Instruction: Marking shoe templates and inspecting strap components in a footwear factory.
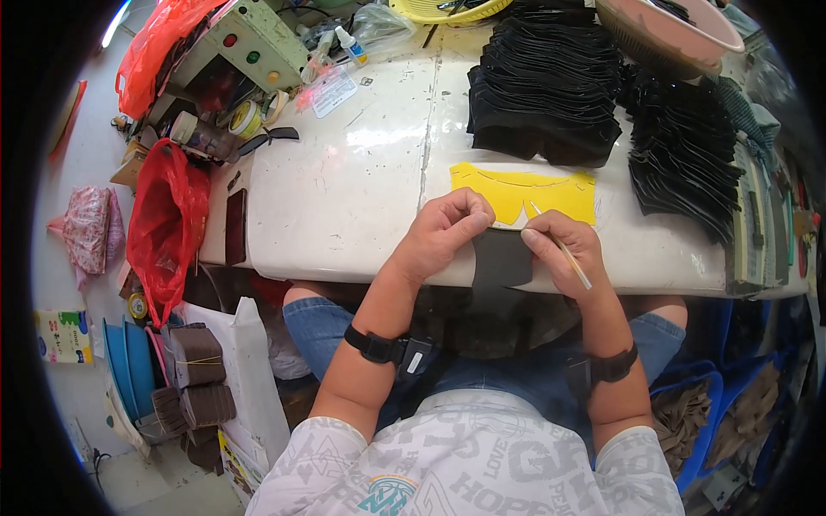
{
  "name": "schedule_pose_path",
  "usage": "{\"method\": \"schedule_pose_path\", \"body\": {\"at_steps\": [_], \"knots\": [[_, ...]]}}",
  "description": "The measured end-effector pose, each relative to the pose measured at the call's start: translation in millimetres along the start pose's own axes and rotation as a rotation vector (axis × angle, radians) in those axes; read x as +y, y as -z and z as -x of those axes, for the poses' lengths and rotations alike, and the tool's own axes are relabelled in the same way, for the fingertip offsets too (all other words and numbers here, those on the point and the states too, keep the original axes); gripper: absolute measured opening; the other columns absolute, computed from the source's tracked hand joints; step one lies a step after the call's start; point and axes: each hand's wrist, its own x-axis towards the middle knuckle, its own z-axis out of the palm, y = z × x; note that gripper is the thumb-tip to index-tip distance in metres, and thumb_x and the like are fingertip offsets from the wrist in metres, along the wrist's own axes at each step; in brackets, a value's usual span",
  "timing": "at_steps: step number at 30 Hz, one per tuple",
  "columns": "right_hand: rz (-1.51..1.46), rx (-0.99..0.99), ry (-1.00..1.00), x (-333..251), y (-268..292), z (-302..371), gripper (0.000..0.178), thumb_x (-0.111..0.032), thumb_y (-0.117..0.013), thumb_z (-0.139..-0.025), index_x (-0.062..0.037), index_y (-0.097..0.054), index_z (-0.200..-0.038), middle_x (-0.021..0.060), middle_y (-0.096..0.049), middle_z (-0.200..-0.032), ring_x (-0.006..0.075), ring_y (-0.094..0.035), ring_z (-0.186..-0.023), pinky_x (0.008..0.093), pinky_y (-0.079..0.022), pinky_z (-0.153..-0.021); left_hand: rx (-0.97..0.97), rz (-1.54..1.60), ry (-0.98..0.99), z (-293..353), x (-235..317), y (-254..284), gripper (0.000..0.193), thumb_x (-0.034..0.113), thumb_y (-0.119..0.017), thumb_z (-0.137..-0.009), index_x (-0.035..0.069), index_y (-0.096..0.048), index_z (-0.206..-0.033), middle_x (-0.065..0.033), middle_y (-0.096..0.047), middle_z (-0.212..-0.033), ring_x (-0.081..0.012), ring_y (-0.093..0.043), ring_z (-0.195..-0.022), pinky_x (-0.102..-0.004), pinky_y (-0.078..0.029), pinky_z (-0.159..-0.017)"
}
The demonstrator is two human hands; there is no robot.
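A yellow pattern sheet (564, 196) with slits and a pointed notch lies flat near the table's front edge. Against its near side is a dark grey flat piece (502, 258) of leather-like material, its lower end hanging past the edge. My left hand (449, 230) is closed, thumb and fingertips pinched at the top left corner of the dark piece. With my right hand (564, 245) I grip a slim pale pen (571, 260), its thin tip pointing up over the yellow sheet. My right fingertips sit by the dark piece's top right corner.
Overlapping stacks of shiny black pieces (546, 95) stand beyond the sheet, with another stack (684, 155) to the right. A pink basin (680, 34) sits behind. At left are a red plastic bag (163, 228), a dark phone (236, 226) and a metal control box (245, 52).
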Motion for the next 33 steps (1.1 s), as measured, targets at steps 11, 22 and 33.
{"method": "schedule_pose_path", "body": {"at_steps": [11, 22, 33], "knots": [[-0.007, 0.004, 0.002, 0.1, 0.2, -0.1, 0.006, -0.005, -0.066, -0.091, -0.0004, -0.066, -0.087, 0.0019, -0.059, -0.070, 0.0091, -0.052, -0.063, 0.0235, -0.042, -0.060, 0.001, -0.023, -0.027, 0.7, 1.7, -2.5, 0.003, 0.007, -0.059, -0.094, 0.004, -0.058, -0.095, -0.0027, -0.059, -0.093, -0.0110, -0.050, -0.090, -0.0256, -0.040, -0.085], [0.009, 0.008, -0.004, 0.8, 0.5, 0.6, 0.007, -0.007, -0.067, -0.090, -0.0004, -0.067, -0.088, 0.0028, -0.060, -0.072, 0.0102, -0.054, -0.065, 0.0241, -0.043, -0.061, -0.038, -0.108, -0.018, 3.2, 7.6, -9.0, 0.011, 0.006, -0.062, -0.092, -0.002, -0.065, -0.100, -0.0032, -0.064, -0.098, -0.0107, -0.057, -0.088, -0.0252, -0.045, -0.086], [-0.001, 0.004, -0.004, 0.9, 0.4, 0.2, 0.005, -0.006, -0.066, -0.091, -0.0006, -0.067, -0.089, 0.0030, -0.060, -0.072, 0.0102, -0.054, -0.065, 0.0241, -0.044, -0.061, 0.009, -0.200, -0.033, 1.2, 6.9, -6.4, 0.015, 0.009, -0.059, -0.097, -0.003, -0.068, -0.092, -0.0030, -0.065, -0.090, -0.0091, -0.055, -0.084, -0.0241, -0.043, -0.078]]}}
